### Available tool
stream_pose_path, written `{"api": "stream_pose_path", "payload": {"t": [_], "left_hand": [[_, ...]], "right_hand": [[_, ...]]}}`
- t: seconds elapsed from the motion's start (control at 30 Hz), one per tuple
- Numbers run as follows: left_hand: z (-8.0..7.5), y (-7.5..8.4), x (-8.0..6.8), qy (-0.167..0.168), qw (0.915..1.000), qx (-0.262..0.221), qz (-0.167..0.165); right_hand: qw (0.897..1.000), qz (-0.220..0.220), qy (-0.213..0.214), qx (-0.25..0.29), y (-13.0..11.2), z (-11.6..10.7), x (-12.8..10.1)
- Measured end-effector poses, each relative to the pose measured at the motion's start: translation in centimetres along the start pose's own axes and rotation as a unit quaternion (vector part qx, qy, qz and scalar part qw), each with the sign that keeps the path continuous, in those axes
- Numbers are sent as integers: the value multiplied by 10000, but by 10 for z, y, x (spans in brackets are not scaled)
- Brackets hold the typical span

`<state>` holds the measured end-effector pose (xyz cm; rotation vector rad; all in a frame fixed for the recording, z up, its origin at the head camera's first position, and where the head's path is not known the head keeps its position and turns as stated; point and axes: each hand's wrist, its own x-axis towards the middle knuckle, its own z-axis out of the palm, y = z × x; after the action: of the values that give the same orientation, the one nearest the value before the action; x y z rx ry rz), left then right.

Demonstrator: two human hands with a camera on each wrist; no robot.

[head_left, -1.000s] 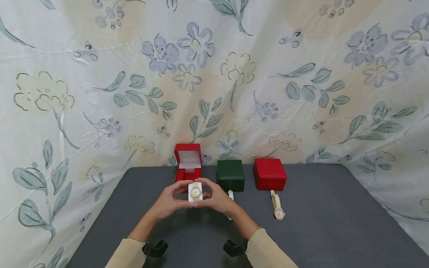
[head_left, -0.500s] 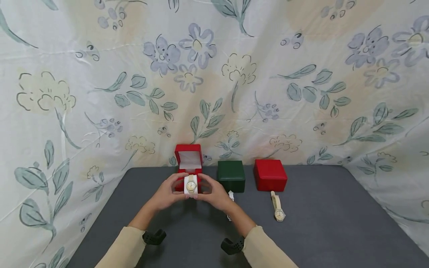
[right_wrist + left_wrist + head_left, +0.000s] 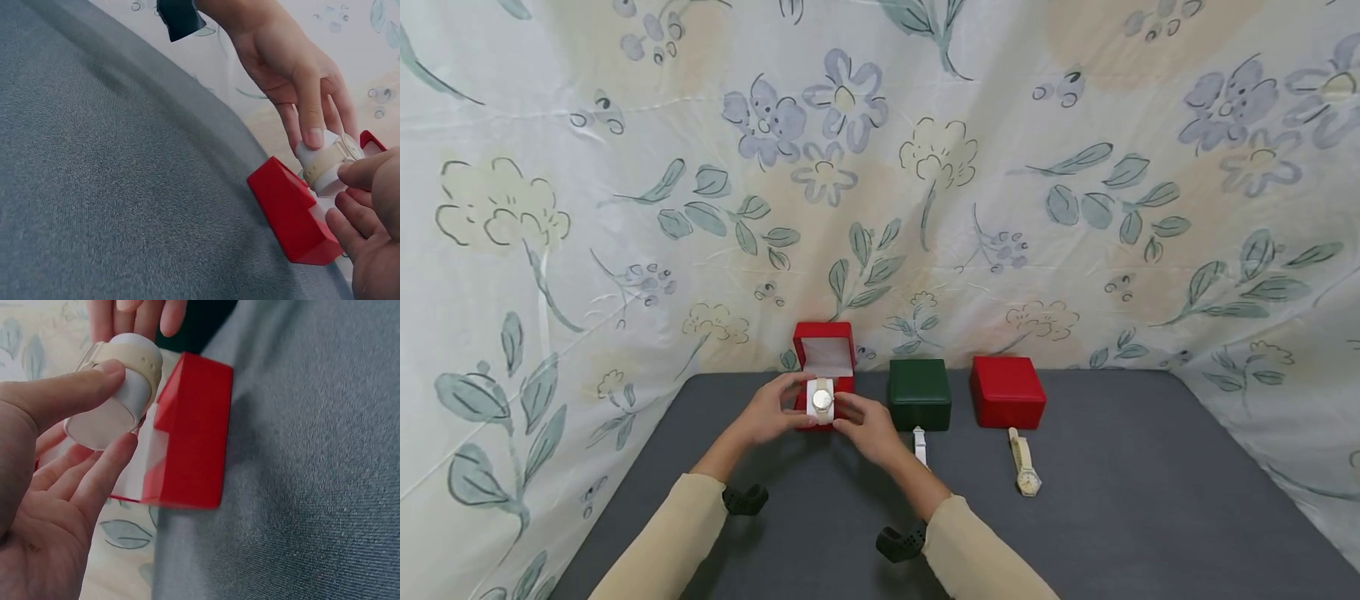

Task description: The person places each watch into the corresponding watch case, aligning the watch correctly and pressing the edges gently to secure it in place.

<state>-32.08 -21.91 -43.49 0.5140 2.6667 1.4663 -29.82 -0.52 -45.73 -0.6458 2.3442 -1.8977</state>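
Note:
A wristwatch (image 3: 822, 401) with a cream strap is wrapped around a white cushion (image 3: 100, 425). My left hand (image 3: 772, 410) pinches this cushion at its ends, thumb opposite fingers, as the left wrist view shows. Close on the other side is my right hand (image 3: 871, 429); in the left wrist view its fingers are extended and slightly apart from the cushion. Behind and below the watch stands an open red watch box (image 3: 823, 331), lid up, white lining showing. In the right wrist view the cushion hovers at the mouth of the box (image 3: 290, 215).
To the right stand a closed green box (image 3: 919, 393) and a closed red box (image 3: 1007, 392). A white-strapped watch (image 3: 921, 446), partly hidden by my right forearm, and a cream-strapped watch (image 3: 1024, 467) lie before them. A floral cloth (image 3: 880, 208) hangs behind the grey table (image 3: 1120, 500).
Both hands have moved forward and left, bringing the watch on its cushion up to the open red box. The right hand has let go of the cushion and spread slightly away.

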Motion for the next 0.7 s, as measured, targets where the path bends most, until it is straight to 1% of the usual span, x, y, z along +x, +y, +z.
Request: {"api": "stream_pose_path", "payload": {"t": [0.1, 0.17, 0.3, 0.43, 0.57, 0.7], "left_hand": [[-1, -3, 5, 23, 9999, 82, -127], [-2, -4, 9, 37, 9996, 246, -168], [-2, -4, 15, 133, 9981, 544, -256], [0, -6, 21, 136, 9975, 625, -314], [2, -9, 26, 112, 9970, 698, -328], [4, -12, 29, 71, 9964, 802, -265]], "right_hand": [[9998, 83, 189, -54, 3, 4, 6], [9995, 145, 262, -63, 4, 7, 9], [9994, 191, 305, 23, 6, 10, 13], [9992, 151, 323, 189, 8, 13, 15], [9992, 220, 342, 21, 9, 15, 15], [9989, 209, 403, -121, 11, 16, 15]]}}
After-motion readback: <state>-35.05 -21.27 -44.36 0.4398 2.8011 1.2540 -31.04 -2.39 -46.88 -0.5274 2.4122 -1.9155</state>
